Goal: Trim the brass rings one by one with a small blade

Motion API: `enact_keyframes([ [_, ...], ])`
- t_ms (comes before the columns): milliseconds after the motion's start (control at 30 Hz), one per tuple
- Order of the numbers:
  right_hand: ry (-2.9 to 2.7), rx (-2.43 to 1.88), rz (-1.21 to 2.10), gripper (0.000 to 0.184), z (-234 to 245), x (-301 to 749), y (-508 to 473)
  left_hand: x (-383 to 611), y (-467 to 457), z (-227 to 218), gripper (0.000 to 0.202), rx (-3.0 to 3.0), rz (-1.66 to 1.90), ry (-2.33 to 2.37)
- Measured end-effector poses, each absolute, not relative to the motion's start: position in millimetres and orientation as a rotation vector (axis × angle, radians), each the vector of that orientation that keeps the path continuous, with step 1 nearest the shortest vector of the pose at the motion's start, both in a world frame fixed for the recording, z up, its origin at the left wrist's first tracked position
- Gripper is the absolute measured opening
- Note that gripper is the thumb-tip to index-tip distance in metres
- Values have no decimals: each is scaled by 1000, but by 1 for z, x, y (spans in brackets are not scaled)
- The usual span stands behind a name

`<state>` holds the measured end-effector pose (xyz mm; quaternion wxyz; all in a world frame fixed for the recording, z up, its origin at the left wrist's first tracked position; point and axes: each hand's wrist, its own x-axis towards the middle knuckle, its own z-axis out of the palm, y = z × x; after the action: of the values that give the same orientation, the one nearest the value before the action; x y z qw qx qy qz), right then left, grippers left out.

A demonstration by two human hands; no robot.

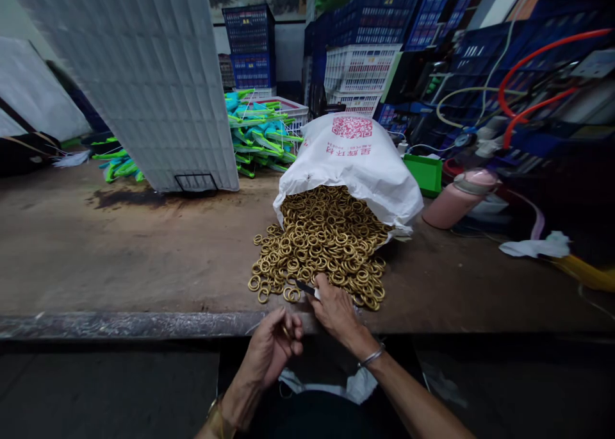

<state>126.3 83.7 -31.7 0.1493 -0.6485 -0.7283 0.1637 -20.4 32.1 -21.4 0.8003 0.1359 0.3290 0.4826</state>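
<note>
A pink bottle is located beside a green tray on the tabletop. Blue crates and white crates are stacked in the background.

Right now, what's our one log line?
left hand: curled, contents unclear; right hand: holding black tool at rings; sack: lying open, rings spilled on table

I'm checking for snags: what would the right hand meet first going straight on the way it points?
The rings, most likely: the right hand points at them, though depth is unclear; its fingers may touch them.
</note>
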Motion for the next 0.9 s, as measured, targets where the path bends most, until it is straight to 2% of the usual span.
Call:
enact_keyframes([
  [100, -1887, -1730, 732, 8, -29, 128, 78, -16, 35, -21, 26, 440, 1078, 842],
  [267, -1571, -1369, 1295, 11, -16, 127, 62, -7, 40, -27, 34, 617, 1095, 1020],
  [333, -1511, -1284, 1423, 14, -11, 126, 56, -5, 40, -30, 37, 662, 1065, 1043],
  [700, -1541, -1303, 1339, 6, -16, 125, 51, -3, 38, -21, 35, 761, 1007, 1057],
  [900, -1295, -1333, 1535, 17, -17, 125, 53, -5, 38, -19, 37, 812, 1078, 1056],
])
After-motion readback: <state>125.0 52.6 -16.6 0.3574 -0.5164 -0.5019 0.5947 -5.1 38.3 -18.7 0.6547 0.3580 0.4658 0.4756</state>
